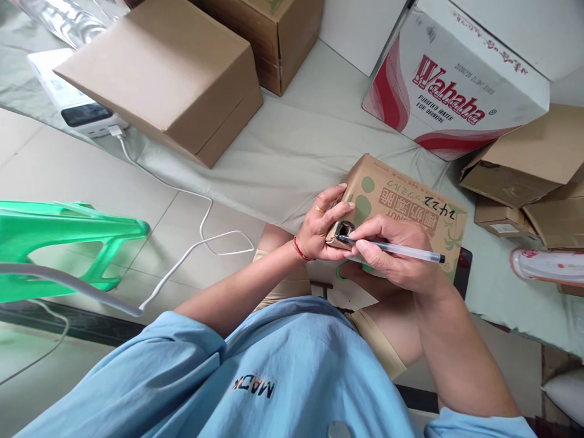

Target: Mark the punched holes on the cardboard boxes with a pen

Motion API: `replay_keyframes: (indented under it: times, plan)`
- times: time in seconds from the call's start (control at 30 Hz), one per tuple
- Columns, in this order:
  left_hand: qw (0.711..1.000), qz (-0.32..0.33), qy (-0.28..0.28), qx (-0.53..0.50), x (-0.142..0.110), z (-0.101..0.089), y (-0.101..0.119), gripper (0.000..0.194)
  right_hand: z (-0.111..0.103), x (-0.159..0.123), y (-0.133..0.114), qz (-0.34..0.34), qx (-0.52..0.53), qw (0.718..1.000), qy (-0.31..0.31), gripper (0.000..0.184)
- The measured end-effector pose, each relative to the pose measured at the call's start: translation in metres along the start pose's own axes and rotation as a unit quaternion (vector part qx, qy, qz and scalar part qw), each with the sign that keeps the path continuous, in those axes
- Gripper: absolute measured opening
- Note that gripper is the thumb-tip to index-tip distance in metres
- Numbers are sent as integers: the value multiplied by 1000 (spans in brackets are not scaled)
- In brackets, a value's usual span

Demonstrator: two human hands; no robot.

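Note:
My left hand [322, 225], with a gold ring and a red bracelet, is closed around a small brown cardboard piece [334, 238]. A dark, black-edged opening or patch shows on that piece; which of the two, I cannot tell. Between thumb and fingers my right hand [395, 252] grips a pen [406, 250] with a clear barrel and black end. The pen's tip touches the dark spot. Both hands are at the near edge of a printed kraft carton [401, 204] with handwritten black digits, which lies beneath them.
On the cloth-covered table [292, 140] stand a plain cardboard box [168, 79], a Wahaha water carton [456, 85] and open cardboard boxes [524, 152]. A white power bank [86, 115] has a cable [201, 243] hanging down. A green stool [109, 237] stands at left.

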State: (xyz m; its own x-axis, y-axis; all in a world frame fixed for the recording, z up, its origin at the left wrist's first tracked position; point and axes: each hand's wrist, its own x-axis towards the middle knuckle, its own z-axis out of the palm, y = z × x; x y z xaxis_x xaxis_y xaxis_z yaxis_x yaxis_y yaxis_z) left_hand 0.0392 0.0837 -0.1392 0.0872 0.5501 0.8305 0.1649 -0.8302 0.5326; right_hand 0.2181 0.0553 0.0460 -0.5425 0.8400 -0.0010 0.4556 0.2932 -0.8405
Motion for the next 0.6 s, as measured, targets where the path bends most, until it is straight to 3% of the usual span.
replay_keyframes:
  times: [0.2, 0.27, 0.33, 0.4, 0.5, 0.57, 0.6]
  plan:
    - [1000, -4, -18, 19, -1, -2, -2, 98, 0, -1, 1, -19, 6, 999, 27, 11]
    - [1000, -7, -20, 17, -1, -3, -2, 97, 4, -3, 3, -14, 26, 995, 94, 11]
    - [1000, -6, -23, 15, -1, -4, -1, 95, 6, -7, 5, -22, 38, 973, 225, 12]
    - [999, -10, -33, 23, -1, -7, -1, 95, 3, -13, 11, -34, 35, 922, 384, 20]
    - [996, -30, -63, 49, -3, -11, -2, 103, -12, -39, 32, -13, -17, 804, 594, 28]
    - [994, -41, -87, 59, -4, -11, -4, 111, -25, -70, 57, 44, -84, 732, 675, 29]
    - [992, -46, -100, 60, -4, -11, -5, 115, -31, -88, 72, 92, -118, 719, 679, 29]
